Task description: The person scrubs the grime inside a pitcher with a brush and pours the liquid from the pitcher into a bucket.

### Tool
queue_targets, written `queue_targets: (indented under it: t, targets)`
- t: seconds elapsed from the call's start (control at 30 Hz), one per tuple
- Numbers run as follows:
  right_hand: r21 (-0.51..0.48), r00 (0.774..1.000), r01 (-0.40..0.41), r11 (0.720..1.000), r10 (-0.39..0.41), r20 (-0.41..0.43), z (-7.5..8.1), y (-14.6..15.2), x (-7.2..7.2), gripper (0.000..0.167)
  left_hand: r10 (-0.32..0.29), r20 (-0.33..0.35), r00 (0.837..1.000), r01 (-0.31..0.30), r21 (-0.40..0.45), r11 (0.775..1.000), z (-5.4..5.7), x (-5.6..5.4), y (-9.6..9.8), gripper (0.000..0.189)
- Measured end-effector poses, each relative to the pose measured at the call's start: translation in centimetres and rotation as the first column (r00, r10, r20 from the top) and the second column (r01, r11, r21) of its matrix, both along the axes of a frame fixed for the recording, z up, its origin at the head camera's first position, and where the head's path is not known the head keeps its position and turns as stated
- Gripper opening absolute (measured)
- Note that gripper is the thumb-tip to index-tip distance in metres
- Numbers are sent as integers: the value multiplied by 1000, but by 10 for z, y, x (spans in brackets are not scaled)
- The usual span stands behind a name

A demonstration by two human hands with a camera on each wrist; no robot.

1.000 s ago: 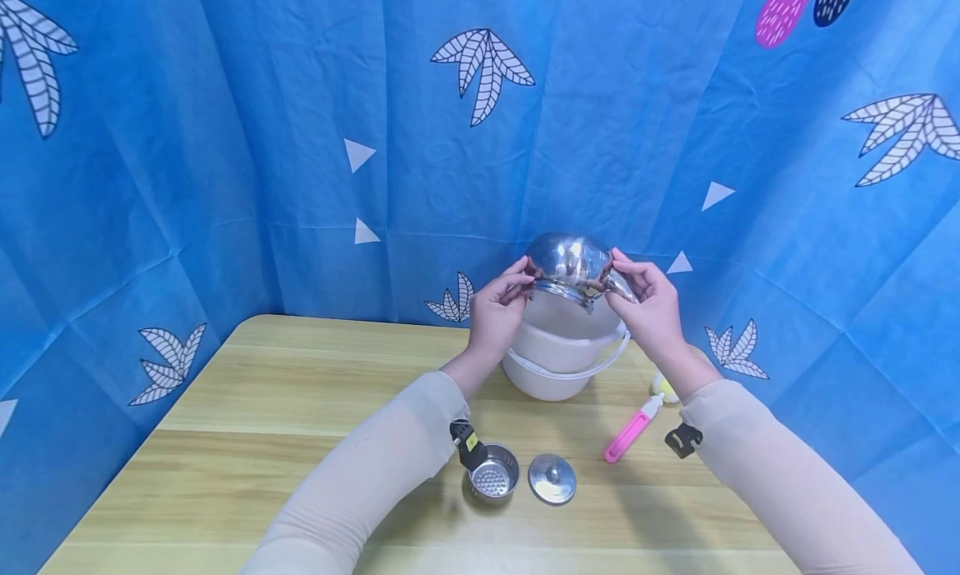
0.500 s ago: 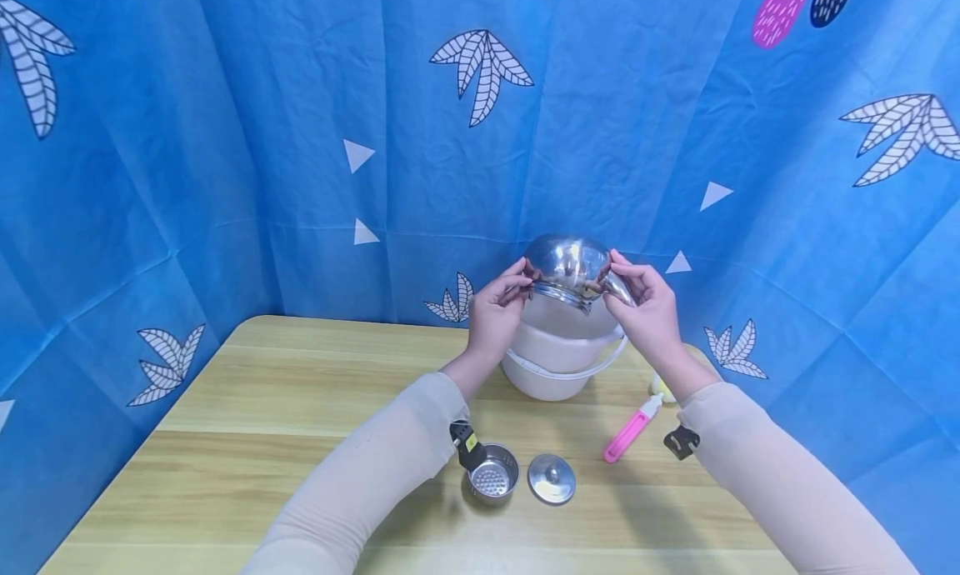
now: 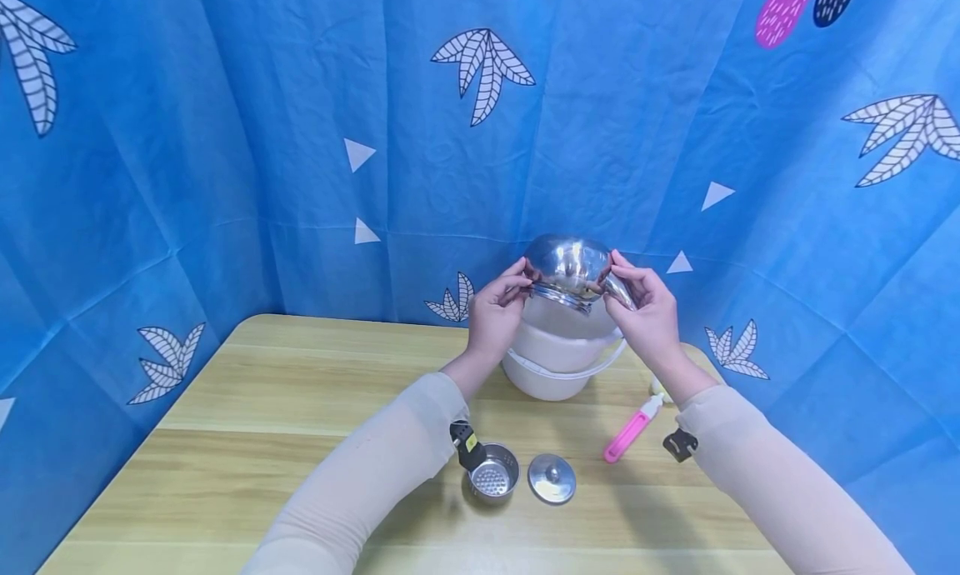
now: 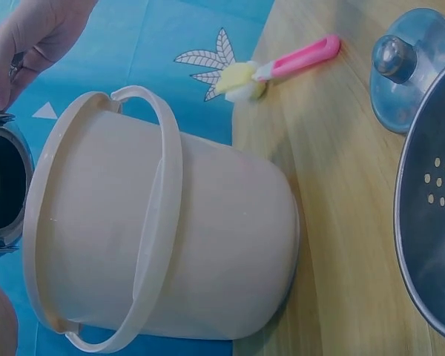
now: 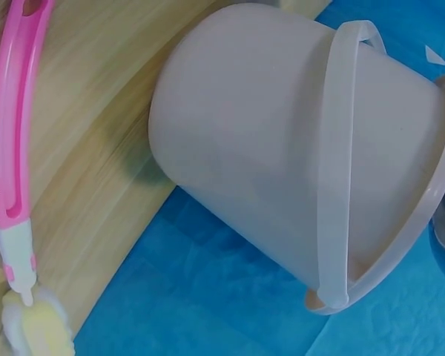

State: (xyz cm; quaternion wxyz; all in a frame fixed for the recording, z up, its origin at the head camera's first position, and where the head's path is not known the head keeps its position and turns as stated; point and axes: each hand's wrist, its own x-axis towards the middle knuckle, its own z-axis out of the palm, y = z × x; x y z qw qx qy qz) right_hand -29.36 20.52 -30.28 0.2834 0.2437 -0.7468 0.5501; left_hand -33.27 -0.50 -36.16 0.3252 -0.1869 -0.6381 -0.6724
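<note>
Both hands hold a shiny stainless steel teapot upside down over a white bucket. Its round base faces up and its mouth points down toward the bucket's opening. My left hand grips the pot's left side with thumb and fingers near the rim. At the other side my right hand grips a curved metal part that sticks out of the body. In the left wrist view, the teapot's dark open mouth and rim show beyond the bucket's edge. The bucket's inside is mostly hidden.
A perforated steel strainer basket stands on the wooden table below the left wrist, beside a round knobbed lid. To the right lies a sponge brush with a pink handle. A blue patterned curtain surrounds the table.
The teapot and both hands stay almost still over the bucket; the right hand and forearm shift only very slightly.
</note>
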Motion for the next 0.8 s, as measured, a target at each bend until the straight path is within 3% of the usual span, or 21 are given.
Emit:
queue_targets:
  t: [0.43,0.57,0.7,0.8]
  targets:
    - [34,994,-26,999,30,-107,-5,1,0,35,16,-22,1000,-16,3,1000,-3,3,1,22]
    - [41,989,-17,999,23,-144,-7,2,-2,35,32,-42,999,-32,-2,999,-3,3,2,21]
    - [44,983,3,999,5,-185,-16,7,-13,38,56,-52,997,-58,-25,998,-3,4,1,21]
    - [64,976,19,998,-5,-218,-15,6,-10,37,60,-75,995,-62,-34,997,-3,4,1,22]
